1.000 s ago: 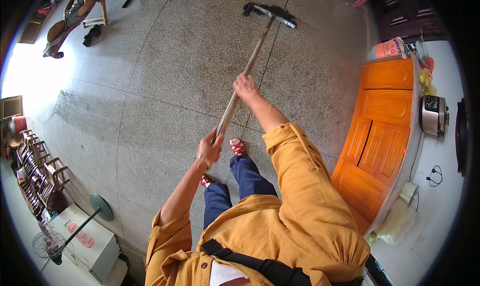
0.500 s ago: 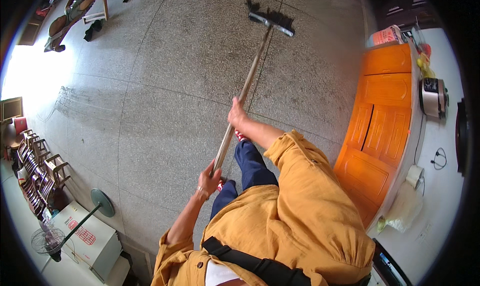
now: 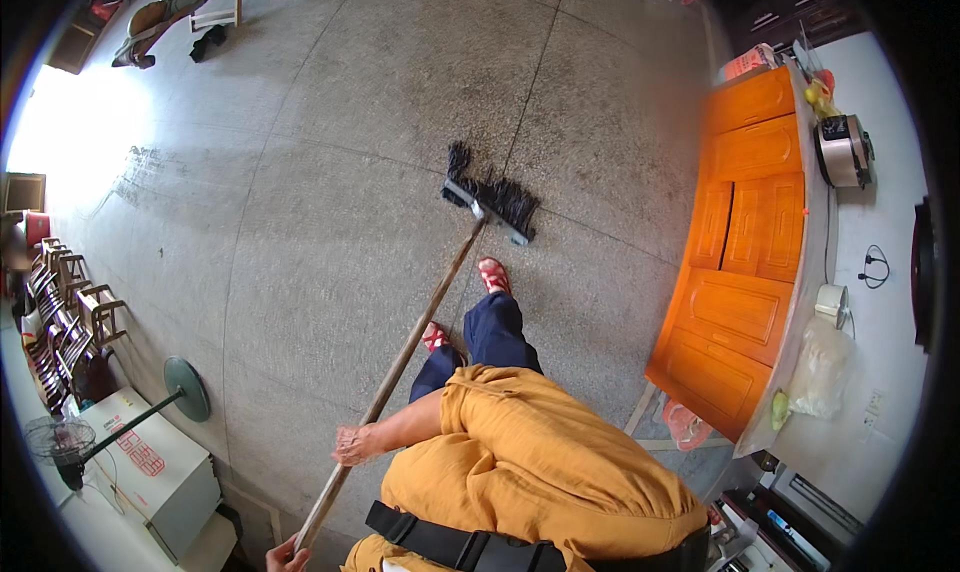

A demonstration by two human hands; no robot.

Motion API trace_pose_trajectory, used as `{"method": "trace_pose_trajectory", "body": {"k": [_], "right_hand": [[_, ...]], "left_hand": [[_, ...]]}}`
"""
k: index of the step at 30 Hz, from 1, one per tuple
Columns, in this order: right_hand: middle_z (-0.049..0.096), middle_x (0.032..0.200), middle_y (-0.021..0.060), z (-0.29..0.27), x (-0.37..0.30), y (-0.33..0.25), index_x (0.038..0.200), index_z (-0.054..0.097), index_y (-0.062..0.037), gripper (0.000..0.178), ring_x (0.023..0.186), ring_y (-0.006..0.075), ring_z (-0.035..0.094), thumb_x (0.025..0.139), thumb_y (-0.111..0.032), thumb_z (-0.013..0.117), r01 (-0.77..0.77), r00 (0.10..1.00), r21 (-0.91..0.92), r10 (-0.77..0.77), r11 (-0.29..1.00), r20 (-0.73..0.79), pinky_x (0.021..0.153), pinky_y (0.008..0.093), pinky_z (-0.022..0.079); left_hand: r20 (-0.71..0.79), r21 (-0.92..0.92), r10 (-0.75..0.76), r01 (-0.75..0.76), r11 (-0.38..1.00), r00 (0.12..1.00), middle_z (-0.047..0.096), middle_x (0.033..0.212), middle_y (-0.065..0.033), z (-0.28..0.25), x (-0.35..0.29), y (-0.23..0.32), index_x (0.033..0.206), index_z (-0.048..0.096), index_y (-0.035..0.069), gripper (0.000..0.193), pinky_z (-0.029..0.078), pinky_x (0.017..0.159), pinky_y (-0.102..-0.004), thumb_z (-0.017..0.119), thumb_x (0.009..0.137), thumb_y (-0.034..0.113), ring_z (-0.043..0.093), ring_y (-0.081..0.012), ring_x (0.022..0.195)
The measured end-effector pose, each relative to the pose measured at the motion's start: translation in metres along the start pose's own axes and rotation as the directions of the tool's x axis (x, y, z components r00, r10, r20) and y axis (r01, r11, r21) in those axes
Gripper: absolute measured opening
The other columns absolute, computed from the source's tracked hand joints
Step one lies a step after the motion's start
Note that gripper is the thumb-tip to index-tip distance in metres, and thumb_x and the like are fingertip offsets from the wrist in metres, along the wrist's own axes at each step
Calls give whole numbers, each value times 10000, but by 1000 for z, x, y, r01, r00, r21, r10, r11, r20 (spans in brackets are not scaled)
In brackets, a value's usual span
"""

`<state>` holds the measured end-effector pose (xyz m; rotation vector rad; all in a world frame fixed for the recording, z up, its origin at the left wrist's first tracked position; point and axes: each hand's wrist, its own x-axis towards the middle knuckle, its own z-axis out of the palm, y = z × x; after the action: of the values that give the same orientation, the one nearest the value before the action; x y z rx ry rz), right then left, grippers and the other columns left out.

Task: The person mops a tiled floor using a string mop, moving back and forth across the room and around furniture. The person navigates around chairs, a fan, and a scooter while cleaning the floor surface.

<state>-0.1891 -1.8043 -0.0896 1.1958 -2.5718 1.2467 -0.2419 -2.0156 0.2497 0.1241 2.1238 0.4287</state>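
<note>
A mop with a long wooden handle [image 3: 410, 342] slants from the lower left up to its head. Dark strands [image 3: 505, 204] hang from the grey mop head bar, which lies on the speckled floor [image 3: 340, 242] just beyond my red-and-white shoes [image 3: 493, 276]. My right hand [image 3: 352, 445] is closed round the middle-lower part of the handle. Near the lower edge my left hand [image 3: 287, 554] grips the handle close to its end, partly cut off by the picture's border.
Orange cabinets [image 3: 755, 262] under a white counter [image 3: 850, 252] line the right side, with a rice cooker [image 3: 843, 152] on top. At left stand stacked wooden chairs [image 3: 65, 317], a standing fan with a green base [image 3: 187, 388] and a white box [image 3: 150, 462].
The mop head has come back across the floor, nearer to my feet. Both hands have moved down and left with the handle, still gripping it.
</note>
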Motion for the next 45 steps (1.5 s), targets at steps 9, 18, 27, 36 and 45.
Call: {"method": "trace_pose_trajectory", "body": {"k": [9, 18, 27, 36, 45], "right_hand": [[521, 666, 102, -4, -76, 11, 864, 493, -73, 163, 624, 280, 564, 753, -190, 515, -59, 920, 210, 135, 976, -368, 511, 370, 462], [598, 749, 121, -174, -372, 91, 726, 592, -82, 89, 763, 276, 597, 690, -141, 537, -629, 755, -259, 656, 733, 23, 639, 364, 490], [276, 1350, 164, -284, -538, 147, 1097, 519, -69, 296, 1256, 282, 258, 842, -169, 407, -866, 147, -499, 973, 39, -178, 1009, 404, 245], [589, 1025, 144, -106, -435, 58, 858, 673, -155, 209, 1067, 309, 480, 765, -231, 503, -619, 245, -785, 959, 43, -141, 942, 519, 229], [593, 627, 70, 129, -131, -160, 619, 590, -141, 53, 627, 232, 606, 643, -141, 543, -606, 746, -106, 609, 789, 271, 521, 363, 472]], "left_hand": [[71, -106, -112, 119, 987, 991, 473, 616, 59, 62, 19, 43, 1097, 557, 8, 362, 308, 415, -173, 619, 757, 114, 393, -14, 487], [233, -311, -39, 113, 944, 972, 486, 673, 61, 294, 131, 225, 1168, 518, 62, 376, 310, 434, -176, 592, 812, 160, 381, -19, 523], [165, -160, 368, -343, 925, 915, 588, 798, -141, 415, 209, 374, 1146, 507, 85, 406, 438, 662, -337, 565, 790, 271, 561, -238, 735], [212, -101, 301, -286, 953, 930, 607, 865, -141, 405, 142, 160, 1161, 495, 95, 421, 443, 709, -310, 585, 792, 276, 590, -213, 777], [90, 26, -62, 60, 998, 994, 526, 731, 33, 215, -68, -180, 1024, 576, -16, 320, 388, 570, -186, 644, 753, 142, 448, -51, 646]]}}
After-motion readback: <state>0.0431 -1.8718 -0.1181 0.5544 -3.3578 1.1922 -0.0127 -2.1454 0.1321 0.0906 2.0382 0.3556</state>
